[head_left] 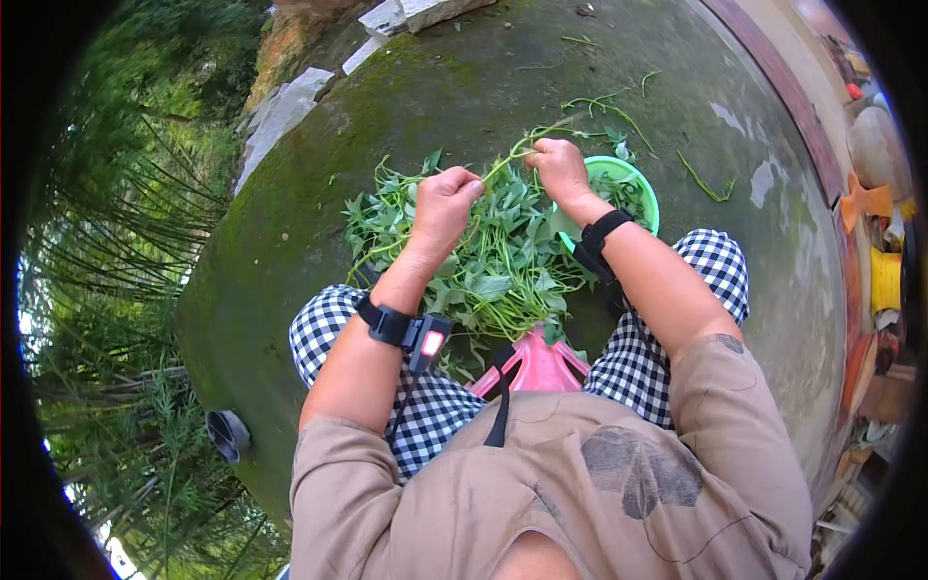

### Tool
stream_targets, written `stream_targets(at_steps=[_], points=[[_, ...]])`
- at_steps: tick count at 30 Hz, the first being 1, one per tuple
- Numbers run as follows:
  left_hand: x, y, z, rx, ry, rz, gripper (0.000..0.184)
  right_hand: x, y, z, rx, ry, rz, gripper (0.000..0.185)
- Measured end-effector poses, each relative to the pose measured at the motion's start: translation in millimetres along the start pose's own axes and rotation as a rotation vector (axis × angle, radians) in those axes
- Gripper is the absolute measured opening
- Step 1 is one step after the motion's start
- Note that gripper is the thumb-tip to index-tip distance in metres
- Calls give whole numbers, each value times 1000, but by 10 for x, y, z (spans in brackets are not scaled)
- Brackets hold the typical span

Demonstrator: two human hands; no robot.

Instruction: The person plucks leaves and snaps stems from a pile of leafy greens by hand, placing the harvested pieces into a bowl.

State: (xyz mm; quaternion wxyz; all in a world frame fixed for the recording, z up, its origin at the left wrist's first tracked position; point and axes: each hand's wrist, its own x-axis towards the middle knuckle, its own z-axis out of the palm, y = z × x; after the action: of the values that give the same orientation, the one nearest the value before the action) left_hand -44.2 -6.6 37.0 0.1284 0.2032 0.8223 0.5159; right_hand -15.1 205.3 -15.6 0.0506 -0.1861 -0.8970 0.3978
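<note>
The left hand [445, 206] has a pinching grip, thumb against finger, on a green stem [501, 168]; the right hand [563, 174] grasps the same stem farther along. The stem runs between them, slanting over the top of a leafy heap [493, 290] that lies on the ground between the knees.

A block [431, 340] on the left wrist strap [385, 322] shows a pale panel edged in red; any writing on it is too small to read. The right wrist wears a black strap [604, 232]. The tan shirt [425, 493] bears a dark leaf print, and the trousers [435, 416] are black-and-white check.

The ground [319, 213] is dark and mossy toward the left, greyer with pale patches toward the right. A green bowl [651, 198] with leaves in it stands just beside the heap, near the right forearm. Loose stems [704, 180] are scattered beyond it. A pink plastic thing [541, 367] sits between the thighs.

Slabs of stone [290, 111] and trees [116, 319] border the left side, with a grey pot [228, 435] tilted at the edge. Along the right runs a reddish ledge [797, 116], with blurred clutter past it, including something yellow [884, 280].
</note>
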Motion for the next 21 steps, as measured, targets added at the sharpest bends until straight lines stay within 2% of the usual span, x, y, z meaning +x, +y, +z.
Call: stream_targets(at_steps=[2, 3, 6, 8, 10, 12, 16, 20, 21], points=[[-14, 17, 11, 25, -20, -11, 12, 7, 95, 114, -28, -38, 50, 27], [-14, 33, -12, 24, -26, -5, 12, 93, 334, 274, -59, 104, -113, 25], [44, 15, -189, -194, 129, -54, 12, 216, 407, 74, 476, 45, 450, 24], [86, -36, -345, -301, 144, -140, 12, 229, 377, -11, 797, -34, 539, 20], [47, 18, -392, -351, 86, -219, 12, 52, 17, -76, 1078, -335, 432, 21], [29, 54, -324, -366, 23, -222, 12, -147, -378, -66, 1026, -479, 376, 22], [44, 80, -280, -369, -13, -215, 13, -163, -511, 34, 1072, -688, 236, 19], [87, -104, -338, -33, -60, -68, 13, -59, -512, -77, 872, -426, 221, 19], [85, -84, -369, -62, -98, -131, 12, -70, -525, -146, 860, -448, 247, 18]])
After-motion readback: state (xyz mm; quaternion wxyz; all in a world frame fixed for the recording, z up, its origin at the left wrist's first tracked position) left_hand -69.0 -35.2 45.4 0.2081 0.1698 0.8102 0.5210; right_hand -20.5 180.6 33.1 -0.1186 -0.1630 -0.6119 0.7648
